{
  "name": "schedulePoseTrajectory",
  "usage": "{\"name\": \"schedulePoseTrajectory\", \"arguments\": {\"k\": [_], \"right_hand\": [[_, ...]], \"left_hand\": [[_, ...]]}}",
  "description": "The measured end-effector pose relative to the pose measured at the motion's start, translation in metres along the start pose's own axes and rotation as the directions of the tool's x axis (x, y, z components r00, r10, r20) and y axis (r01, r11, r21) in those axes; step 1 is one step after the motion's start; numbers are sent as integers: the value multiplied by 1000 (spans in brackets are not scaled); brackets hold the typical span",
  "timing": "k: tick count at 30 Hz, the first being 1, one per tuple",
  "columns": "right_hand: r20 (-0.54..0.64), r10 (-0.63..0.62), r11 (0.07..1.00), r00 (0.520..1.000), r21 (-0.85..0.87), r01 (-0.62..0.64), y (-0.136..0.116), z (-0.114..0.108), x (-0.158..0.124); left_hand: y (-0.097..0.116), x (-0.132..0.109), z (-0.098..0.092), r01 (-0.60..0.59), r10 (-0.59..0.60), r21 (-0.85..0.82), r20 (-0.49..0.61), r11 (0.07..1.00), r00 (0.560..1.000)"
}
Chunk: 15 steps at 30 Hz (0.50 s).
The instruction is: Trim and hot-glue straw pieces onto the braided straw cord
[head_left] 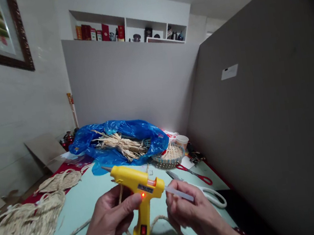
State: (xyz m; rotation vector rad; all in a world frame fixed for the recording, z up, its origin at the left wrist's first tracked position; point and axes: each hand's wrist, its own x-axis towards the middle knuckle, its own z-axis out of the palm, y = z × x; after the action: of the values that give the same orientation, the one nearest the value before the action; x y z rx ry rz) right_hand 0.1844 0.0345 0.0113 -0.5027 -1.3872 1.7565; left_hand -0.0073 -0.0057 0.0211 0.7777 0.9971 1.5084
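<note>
My left hand point(113, 213) is closed around the yellow hot glue gun point(128, 177), thumb against its side near a glowing red light. Its metal nozzle points up and to the left. A translucent glue stick point(181, 193) sticks out of the gun's rear, and my right hand point(190, 207) pinches it between thumb and fingers. A red switch shows low on the gun's handle. Behind the gun runs a braided straw cord point(160, 218), partly hidden by my left hand; whether those fingers also grip it I cannot tell.
Woven straw soles point(43, 217) lie on the left of the pale green tabletop point(78, 205). A blue plastic bag point(147, 128) with dried husks point(122, 144) sits at the back. A woven basket point(169, 156), paper cup point(182, 140), red-handled scissors point(196, 174) and white-handled scissors point(218, 198) are at right.
</note>
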Motion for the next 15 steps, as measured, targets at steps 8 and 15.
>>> {"name": "schedulePoseTrajectory", "arguments": {"k": [8,15], "right_hand": [[-60,-18,999,998,-38,15,39,21,7],[-464,-84,996,882,-43,72,30,40,-3]], "left_hand": [[-11,0,6,-35,33,29,54,999,998],[-7,-6,4,-116,109,143,53,983,993]]}}
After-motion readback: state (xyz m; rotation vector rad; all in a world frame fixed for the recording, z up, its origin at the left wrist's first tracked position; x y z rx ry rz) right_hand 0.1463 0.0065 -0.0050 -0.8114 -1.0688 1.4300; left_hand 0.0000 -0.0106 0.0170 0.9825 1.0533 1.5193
